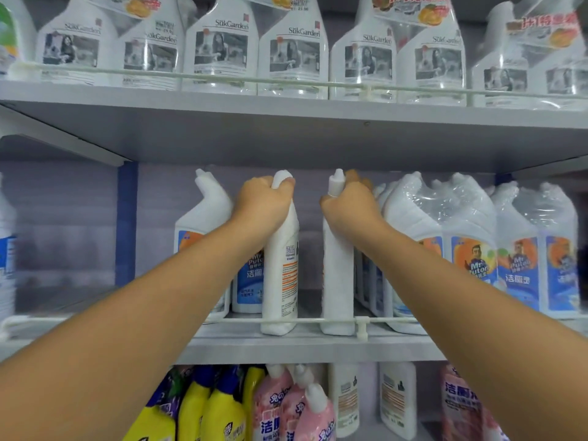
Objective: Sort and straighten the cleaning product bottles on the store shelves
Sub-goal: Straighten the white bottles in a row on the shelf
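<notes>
Hands clamped on bottle necks, mid-shelf.
L hand (pixel 265 202) grips side-on bottle (pixel 281 265), R hand (pixel 348 206) grips 2nd bottle (pixel 337 275); both labels need turning frontward.

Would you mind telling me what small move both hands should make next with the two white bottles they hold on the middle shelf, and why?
Probably turn both bottles label-forward. The left hand grips the neck of one white bottle, which shows its back label; the right hand grips another white bottle, which shows a plain side, while the wrapped packs beside them face front behind the shelf rail.
</notes>
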Motion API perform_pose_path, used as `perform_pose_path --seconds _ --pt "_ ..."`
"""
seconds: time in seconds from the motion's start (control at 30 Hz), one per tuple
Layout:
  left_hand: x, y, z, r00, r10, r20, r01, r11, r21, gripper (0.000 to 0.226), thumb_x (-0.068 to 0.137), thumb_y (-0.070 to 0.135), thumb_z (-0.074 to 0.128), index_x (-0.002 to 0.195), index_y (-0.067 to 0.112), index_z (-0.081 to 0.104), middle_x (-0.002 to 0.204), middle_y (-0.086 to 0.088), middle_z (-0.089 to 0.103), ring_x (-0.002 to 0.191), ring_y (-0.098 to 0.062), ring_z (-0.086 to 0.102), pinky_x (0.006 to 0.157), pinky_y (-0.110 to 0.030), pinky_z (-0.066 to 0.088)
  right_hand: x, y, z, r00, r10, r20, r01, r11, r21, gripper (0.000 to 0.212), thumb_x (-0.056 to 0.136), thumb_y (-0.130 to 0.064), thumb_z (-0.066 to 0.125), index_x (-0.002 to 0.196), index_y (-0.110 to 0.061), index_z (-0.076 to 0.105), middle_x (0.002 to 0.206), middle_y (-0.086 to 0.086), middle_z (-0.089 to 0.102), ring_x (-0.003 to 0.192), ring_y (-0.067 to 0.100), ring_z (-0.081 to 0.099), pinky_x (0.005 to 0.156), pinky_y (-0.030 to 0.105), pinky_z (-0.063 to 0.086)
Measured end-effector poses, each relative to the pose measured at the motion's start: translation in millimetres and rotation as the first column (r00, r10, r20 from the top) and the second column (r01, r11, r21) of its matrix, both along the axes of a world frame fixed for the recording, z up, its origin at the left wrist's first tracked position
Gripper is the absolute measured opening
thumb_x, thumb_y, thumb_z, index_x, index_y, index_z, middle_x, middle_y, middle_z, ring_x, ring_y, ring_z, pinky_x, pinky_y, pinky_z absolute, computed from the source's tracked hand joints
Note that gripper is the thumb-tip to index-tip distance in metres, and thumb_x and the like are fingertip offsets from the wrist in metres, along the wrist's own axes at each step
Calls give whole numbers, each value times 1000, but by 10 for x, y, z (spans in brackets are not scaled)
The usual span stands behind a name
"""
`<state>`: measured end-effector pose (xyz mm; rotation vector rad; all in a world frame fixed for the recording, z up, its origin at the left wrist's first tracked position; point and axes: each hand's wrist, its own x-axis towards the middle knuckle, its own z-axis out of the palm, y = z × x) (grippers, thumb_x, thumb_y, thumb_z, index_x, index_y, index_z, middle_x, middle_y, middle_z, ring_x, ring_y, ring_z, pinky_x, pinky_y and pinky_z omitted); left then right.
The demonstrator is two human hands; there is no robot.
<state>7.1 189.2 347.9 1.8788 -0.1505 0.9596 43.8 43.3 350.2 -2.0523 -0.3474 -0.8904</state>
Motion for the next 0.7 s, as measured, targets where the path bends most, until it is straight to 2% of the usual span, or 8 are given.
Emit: perform_pose_path --seconds 0.03,0.13,0.27,0.33,0.43,0.47,0.57,0.7 --pt "20 -21 -2 999 28 20 -29 999 33 37 103 41 53 81 12 61 83 -6 63 83 -31 60 75 -35 47 -3 6 5 999 28 -26 -28 1000 8 42 97 -21 56 136 -12 41 127 12 50 105 32 56 81 32 41" --pt "64 -42 71 992 124 -24 -120 985 127 39 103 41 52 120 8 62 116 -12 66 106 -35 62 86 -37 48 -4 -15 8 994 91 -57 -90 996 20 41 101 -19 52 138 -15 35 104 3 53 92 28 56 72 32 41" --pt "49 -75 107 900 434 -41 -391 844 368 58 103 54 42 138 8 44 131 -15 60 116 -38 59 82 -39 44 5 -6 9 999 27 -46 -29 999 -35 45 105 -18 45 145 -13 27 117 7 46 93 25 53 75 33 37" --pt "35 -52 108 877 481 -10 -431 795 427 65 102 60 39 140 8 41 133 -16 59 119 -39 57 83 -40 43 13 -14 7 999 8 -43 -10 999 -42 39 105 -18 45 140 -10 31 119 8 45 102 30 56 78 32 38" --pt "-34 74 164 940 337 -51 -291 871 396 66 98 55 48 147 12 38 137 -13 57 112 -34 55 84 -37 44 31 -58 15 996 32 -88 -33 999 -16 43 106 -19 45 145 -9 28 140 17 38 112 29 48 84 26 31" --pt "-73 134 185 964 249 -91 -198 905 376 67 96 52 54 150 16 36 139 -10 55 108 -30 53 85 -36 43 50 -73 18 995 44 -95 -44 999 2 45 107 -20 45 146 -9 27 137 16 41 106 27 46 83 25 31" --pt "-189 325 201 973 58 -224 18 946 324 80 90 56 67 156 33 29 142 1 51 111 -22 52 89 -34 45 109 -71 7 995 41 -95 -42 999 -11 45 105 -22 46 144 -9 28 99 6 48 91 26 52 75 29 35" --pt "-215 358 149 976 71 -204 -4 950 313 85 85 61 71 153 32 30 126 5 50 108 -22 55 86 -36 50 142 -43 -22 996 21 -87 -26 998 -62 46 103 -24 45 144 -13 27 119 12 47 104 33 56 77 35 41"
